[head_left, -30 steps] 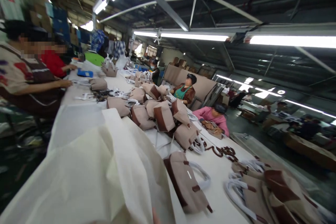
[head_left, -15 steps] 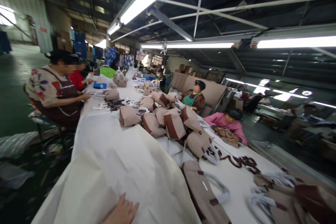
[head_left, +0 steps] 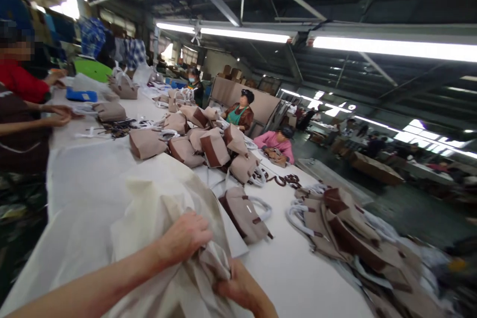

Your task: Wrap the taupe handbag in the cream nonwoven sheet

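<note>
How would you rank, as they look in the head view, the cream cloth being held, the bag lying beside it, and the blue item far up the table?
1. cream cloth
2. bag
3. blue item, though distance shrinks it.

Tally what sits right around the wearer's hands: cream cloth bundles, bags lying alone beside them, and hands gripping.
Cream cloth bundle: 1
Taupe bag lying alone: 1
Hands gripping the cloth: 2, left hand and right hand
Total: 4

the left forearm stretches in from the lower left, bare, its left hand (head_left: pixel 185 239) curled palm down, fingers (head_left: pixel 203 238) clenched. the right hand (head_left: pixel 240 288) sits low beside it, fingers pinched, wrist bent upward.
</note>
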Demonstrator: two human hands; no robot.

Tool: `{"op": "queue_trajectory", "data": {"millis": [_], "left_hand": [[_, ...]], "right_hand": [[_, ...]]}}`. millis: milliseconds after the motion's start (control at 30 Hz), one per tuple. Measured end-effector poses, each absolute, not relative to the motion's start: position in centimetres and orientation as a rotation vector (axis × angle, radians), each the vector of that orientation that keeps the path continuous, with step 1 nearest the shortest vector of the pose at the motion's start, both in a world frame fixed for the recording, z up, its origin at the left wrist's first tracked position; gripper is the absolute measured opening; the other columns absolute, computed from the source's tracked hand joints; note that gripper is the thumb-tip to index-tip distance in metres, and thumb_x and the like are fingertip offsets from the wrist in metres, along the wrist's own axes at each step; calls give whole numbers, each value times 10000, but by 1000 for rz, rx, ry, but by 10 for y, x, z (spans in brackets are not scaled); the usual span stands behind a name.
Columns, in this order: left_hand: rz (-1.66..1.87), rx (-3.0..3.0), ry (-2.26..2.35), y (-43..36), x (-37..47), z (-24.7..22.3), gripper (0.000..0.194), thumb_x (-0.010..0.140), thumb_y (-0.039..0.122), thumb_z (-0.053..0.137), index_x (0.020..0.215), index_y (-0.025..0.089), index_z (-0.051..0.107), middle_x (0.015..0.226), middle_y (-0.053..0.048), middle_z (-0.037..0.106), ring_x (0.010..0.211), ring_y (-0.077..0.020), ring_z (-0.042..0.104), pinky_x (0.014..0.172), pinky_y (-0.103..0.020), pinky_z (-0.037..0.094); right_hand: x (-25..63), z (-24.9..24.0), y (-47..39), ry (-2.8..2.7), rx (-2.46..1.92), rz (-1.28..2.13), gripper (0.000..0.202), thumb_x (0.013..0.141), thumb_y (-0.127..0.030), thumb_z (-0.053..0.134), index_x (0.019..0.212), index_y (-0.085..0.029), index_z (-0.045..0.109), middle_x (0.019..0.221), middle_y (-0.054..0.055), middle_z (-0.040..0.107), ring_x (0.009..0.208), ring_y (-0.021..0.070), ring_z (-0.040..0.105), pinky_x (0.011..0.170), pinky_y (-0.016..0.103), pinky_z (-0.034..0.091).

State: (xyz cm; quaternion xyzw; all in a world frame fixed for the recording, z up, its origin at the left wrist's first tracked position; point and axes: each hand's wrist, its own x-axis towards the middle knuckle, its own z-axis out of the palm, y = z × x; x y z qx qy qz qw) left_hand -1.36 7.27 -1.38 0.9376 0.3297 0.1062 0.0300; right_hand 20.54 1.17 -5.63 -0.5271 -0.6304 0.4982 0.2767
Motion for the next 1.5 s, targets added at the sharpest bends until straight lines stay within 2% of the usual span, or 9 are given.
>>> {"op": "queue_trajectory", "data": {"millis": [300, 400, 533, 700, 900, 1100, 1233, 1367, 1500], "left_hand": [[181, 3032, 1178, 96, -17, -16, 249, 957, 43, 527, 823, 188, 677, 797, -39, 640, 743, -218, 581, 734, -346, 393], [135, 3053, 1102, 93, -14, -36, 245, 923, 12, 557, 794, 188, 669, 781, -42, 649, 719, -216, 604, 706, -337, 410], [64, 3070, 999, 82, -14, -51, 258, 906, -8, 544, 796, 191, 665, 816, -56, 672, 760, -231, 649, 728, -349, 457], [-159, 2930, 1092, 67, -17, -27, 188, 857, 72, 610, 974, 187, 702, 996, -113, 734, 962, -300, 698, 871, -445, 506], [-47, 2709, 729, 48, 19, 11, 1120, 729, 340, 807, 1627, 161, 162, 1577, -233, 468, 1432, -393, 461, 1195, -606, 325], [22, 2842, 688, 38, 51, -16, 679, 761, -9, 542, 1404, 208, 510, 1107, -98, 766, 996, -278, 721, 859, -366, 565], [-6, 2993, 624, 31, 47, -20, 397, 819, -26, 489, 1119, 185, 639, 985, -93, 751, 894, -264, 705, 808, -364, 558], [-199, 2867, 587, 29, 35, -13, 320, 803, 33, 595, 1078, 180, 665, 1075, -98, 732, 984, -280, 696, 871, -379, 563], [-130, 2709, 543, 31, 36, -5, 1115, 590, 286, 891, 1546, 170, 329, 1488, -204, 528, 1354, -404, 506, 1157, -570, 390]], "right_hand": [[230, -14, -2, -2029, -1873, 604, 375, 841, -255, 551, 1192, -161, 644, 1091, 151, 714, 997, 322, 682, 878, 409, 512], [226, -16, -17, -2144, -1956, 926, 1111, 565, -489, 929, 1514, -181, 441, 1364, 204, 668, 1223, 384, 646, 1030, 444, 500], [226, -39, -32, -2347, -1999, 963, 413, 750, -149, 725, 1157, -221, 736, 1157, 114, 793, 1104, 332, 733, 900, 352, 553], [227, -36, -28, -2381, -2024, 752, 435, 757, -16, 572, 1157, -155, 669, 1156, 129, 775, 1153, 333, 706, 937, 361, 542], [203, 6, -23, -2327, -2073, 479, 413, 842, -70, 500, 1234, -153, 602, 1164, 174, 702, 958, 368, 745, 790, 481, 600], [229, 8, -32, -1867, -1738, 1441, 1135, 473, -335, 955, 1483, -179, 459, 1379, 163, 627, 1266, 379, 587, 1111, 513, 451], [248, -22, -42, -1318, -1532, 2187, 588, 442, -474, 867, 952, -228, 708, 883, 3, 725, 843, 224, 663, 797, 372, 554], [245, -45, -53, -1216, -1628, 2099, 409, 359, -389, 866, 652, -222, 636, 623, -61, 604, 561, 125, 499, 552, 269, 413], [252, -30, -48, -1221, -1528, 1748, 274, 485, -286, 789, 687, -207, 621, 622, -81, 553, 601, 109, 446, 585, 254, 353]]}}
